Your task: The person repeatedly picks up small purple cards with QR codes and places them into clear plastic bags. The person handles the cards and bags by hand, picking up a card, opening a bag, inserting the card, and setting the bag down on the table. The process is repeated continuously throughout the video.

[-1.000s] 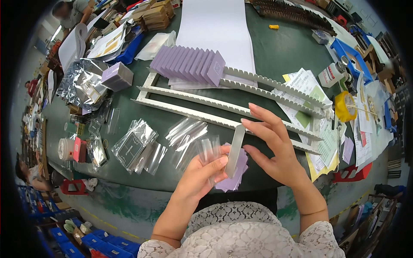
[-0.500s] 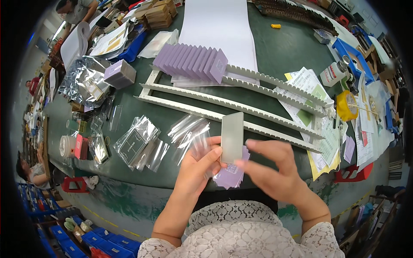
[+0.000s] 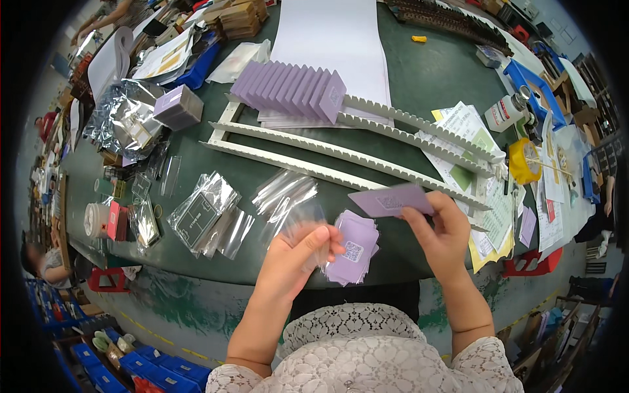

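My right hand (image 3: 445, 236) pinches a thin purple card (image 3: 391, 200) by its near edge, raised above the table and tilted. My left hand (image 3: 298, 255) is closed, thumb against fingers, on a clear plastic film (image 3: 300, 219), which is blurred and hard to outline. Between the hands lies a loose pile of purple cards (image 3: 355, 245) with a square code on the top one. Beyond them, a white notched rack (image 3: 341, 147) spans the table. Purple cards (image 3: 288, 88) stand upright in a row in its far slots.
Clear plastic sleeves (image 3: 285, 190) and a packaged dark card (image 3: 200, 219) lie to the left. A boxed card stack (image 3: 178, 108) stands behind them. Papers (image 3: 495, 216), yellow tape (image 3: 524, 160) and a bottle (image 3: 508, 111) are on the right. White sheets (image 3: 327, 39) lie at the back.
The card, which showed its pale grey side at my left hand, is now in my right hand, lifted rightward with its purple side showing. The pile below is uncovered.
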`<state>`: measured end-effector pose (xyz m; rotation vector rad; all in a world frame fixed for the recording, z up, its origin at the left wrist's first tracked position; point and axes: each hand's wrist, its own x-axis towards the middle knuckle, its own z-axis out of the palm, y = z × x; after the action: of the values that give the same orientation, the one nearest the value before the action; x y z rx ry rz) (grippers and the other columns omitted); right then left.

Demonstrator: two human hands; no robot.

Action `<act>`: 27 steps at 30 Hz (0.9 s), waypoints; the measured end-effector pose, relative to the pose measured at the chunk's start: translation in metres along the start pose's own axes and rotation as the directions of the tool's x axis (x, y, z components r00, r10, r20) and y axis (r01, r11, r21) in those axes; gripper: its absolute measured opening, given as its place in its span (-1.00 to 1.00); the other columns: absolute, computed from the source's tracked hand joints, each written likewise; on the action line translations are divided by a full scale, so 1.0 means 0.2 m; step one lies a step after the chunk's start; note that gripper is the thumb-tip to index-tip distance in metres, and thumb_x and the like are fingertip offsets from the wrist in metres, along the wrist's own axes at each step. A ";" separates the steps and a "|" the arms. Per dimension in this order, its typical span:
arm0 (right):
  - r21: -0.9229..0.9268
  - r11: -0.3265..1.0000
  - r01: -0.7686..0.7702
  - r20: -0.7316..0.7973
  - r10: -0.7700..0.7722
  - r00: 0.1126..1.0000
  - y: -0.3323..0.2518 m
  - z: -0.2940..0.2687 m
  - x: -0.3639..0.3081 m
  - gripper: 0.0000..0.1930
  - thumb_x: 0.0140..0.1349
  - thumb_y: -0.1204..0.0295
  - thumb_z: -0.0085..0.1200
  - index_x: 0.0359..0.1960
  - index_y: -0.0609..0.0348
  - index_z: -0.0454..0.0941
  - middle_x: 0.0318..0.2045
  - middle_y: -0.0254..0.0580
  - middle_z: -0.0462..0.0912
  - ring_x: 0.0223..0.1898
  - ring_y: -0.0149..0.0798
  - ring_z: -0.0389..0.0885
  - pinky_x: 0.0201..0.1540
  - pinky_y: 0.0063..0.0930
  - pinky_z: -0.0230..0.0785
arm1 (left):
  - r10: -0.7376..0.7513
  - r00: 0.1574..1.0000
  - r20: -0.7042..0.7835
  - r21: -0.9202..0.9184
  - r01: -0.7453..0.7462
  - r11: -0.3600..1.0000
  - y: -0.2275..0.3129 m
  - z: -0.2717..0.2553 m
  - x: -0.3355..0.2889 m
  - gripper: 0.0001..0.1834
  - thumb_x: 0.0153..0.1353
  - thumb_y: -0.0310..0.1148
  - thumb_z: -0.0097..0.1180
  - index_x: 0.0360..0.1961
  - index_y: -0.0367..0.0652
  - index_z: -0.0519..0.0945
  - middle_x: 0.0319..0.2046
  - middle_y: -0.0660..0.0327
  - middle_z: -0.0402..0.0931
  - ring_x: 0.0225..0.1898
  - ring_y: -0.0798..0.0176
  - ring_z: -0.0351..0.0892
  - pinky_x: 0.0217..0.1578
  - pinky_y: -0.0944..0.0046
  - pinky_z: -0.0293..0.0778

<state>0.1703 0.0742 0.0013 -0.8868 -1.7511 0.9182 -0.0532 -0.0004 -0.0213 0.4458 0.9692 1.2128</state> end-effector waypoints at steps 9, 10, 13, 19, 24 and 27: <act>0.425 0.804 -0.415 0.095 0.417 0.904 -0.08 0.00 0.04 -0.85 0.28 0.53 0.09 -0.17 0.31 0.46 -0.30 -0.20 0.64 -0.31 -0.39 0.66 -0.32 -0.63 0.41 | 0.127 0.989 0.080 0.275 -0.145 0.950 -0.01 0.05 0.01 -0.86 0.06 -0.49 0.33 -0.42 -0.20 0.57 -0.38 0.22 0.61 -0.33 0.42 0.55 -0.25 0.39 0.44; 0.428 0.808 -0.405 0.098 0.404 0.909 -0.09 0.00 0.05 -0.85 0.28 0.53 0.09 -0.17 0.31 0.46 -0.30 -0.20 0.63 -0.32 -0.39 0.65 -0.31 -0.62 0.42 | 0.088 0.993 0.082 0.302 -0.109 0.947 -0.01 0.06 0.00 -0.86 0.06 -0.50 0.33 -0.41 -0.20 0.57 -0.39 0.23 0.61 -0.33 0.43 0.55 -0.25 0.40 0.44; 0.409 0.824 -0.392 0.124 0.375 0.918 -0.12 0.02 0.06 -0.84 0.27 0.51 0.11 -0.17 0.31 0.47 -0.28 -0.21 0.62 -0.32 -0.40 0.64 -0.27 -0.60 0.44 | -0.008 0.996 0.094 0.318 -0.023 0.948 0.01 0.09 0.00 -0.85 0.06 -0.49 0.34 -0.38 -0.19 0.58 -0.40 0.24 0.60 -0.34 0.43 0.55 -0.26 0.41 0.44; 0.259 0.846 -0.466 0.272 0.398 0.876 -0.10 0.02 0.03 -0.76 0.24 0.53 0.12 -0.07 0.32 0.48 -0.23 -0.23 0.59 -0.31 -0.45 0.59 -0.21 -0.58 0.44 | -0.019 0.999 0.038 0.184 0.011 0.983 0.05 0.06 0.02 -0.82 0.06 -0.46 0.35 -0.34 -0.20 0.58 -0.40 0.26 0.61 -0.36 0.46 0.55 -0.28 0.42 0.44; 0.121 0.948 -0.296 0.174 0.273 0.946 -0.12 0.07 0.06 -0.58 0.19 0.55 0.15 0.12 0.18 0.47 -0.21 -0.24 0.59 -0.32 -0.40 0.53 -0.21 -0.53 0.41 | 0.116 0.993 -0.029 0.267 -0.104 0.958 0.04 0.11 0.01 -0.81 0.07 -0.46 0.35 -0.33 -0.20 0.55 -0.41 0.27 0.60 -0.37 0.48 0.54 -0.32 0.44 0.44; -0.209 0.970 0.126 0.354 -0.046 0.934 -0.10 0.04 0.07 -0.58 0.18 0.56 0.14 0.11 0.12 0.52 -0.18 -0.17 0.59 -0.34 -0.26 0.50 -0.22 -0.44 0.38 | 0.212 0.977 0.010 0.340 -0.203 0.918 0.06 0.07 0.02 -0.80 0.06 -0.45 0.36 -0.38 -0.18 0.54 -0.41 0.29 0.60 -0.38 0.50 0.54 -0.34 0.46 0.43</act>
<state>0.1554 0.0753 0.0217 -0.8195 -2.2189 0.8638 -0.0484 0.0102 -0.0056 0.8248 1.1835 1.2454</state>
